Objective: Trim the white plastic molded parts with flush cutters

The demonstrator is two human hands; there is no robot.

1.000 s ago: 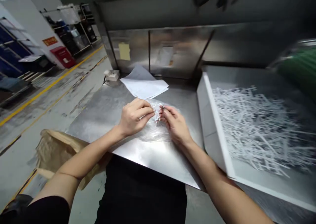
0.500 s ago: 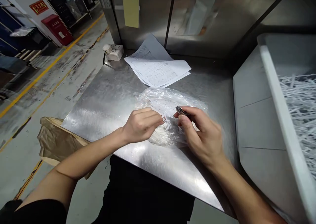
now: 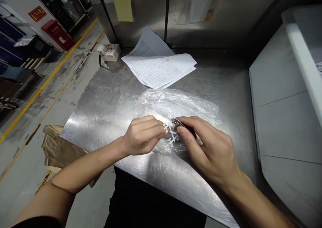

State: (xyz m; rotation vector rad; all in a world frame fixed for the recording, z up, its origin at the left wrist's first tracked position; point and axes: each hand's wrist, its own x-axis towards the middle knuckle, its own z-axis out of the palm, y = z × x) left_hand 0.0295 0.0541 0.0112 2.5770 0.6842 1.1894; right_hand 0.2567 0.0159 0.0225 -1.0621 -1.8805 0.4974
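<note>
My left hand (image 3: 144, 134) pinches a small white branched plastic piece (image 3: 172, 134), its short arms sticking out past the fingertips. My right hand (image 3: 211, 144) is closed around a pair of nippers (image 3: 178, 122) with dark handles; their metal tip touches or nearly touches the white piece. Below both hands lies a clear plastic bag (image 3: 158, 99) with small white bits in it, spread on the steel table (image 3: 93, 110). The handles of the nippers are mostly hidden by my right fingers.
Printed sheets (image 3: 161, 68) lie behind the bag, near a white power socket box (image 3: 111, 52). At the right stands a large pale bin (image 3: 281, 97). A brown paper sack (image 3: 59, 147) is below the table's left edge. Metal panels (image 3: 146, 6) rise at the back.
My right hand has come left and slightly down, bringing the nippers to the white piece. More of that piece shows past my left fingers. The view has shifted, with less of the bin's contents visible.
</note>
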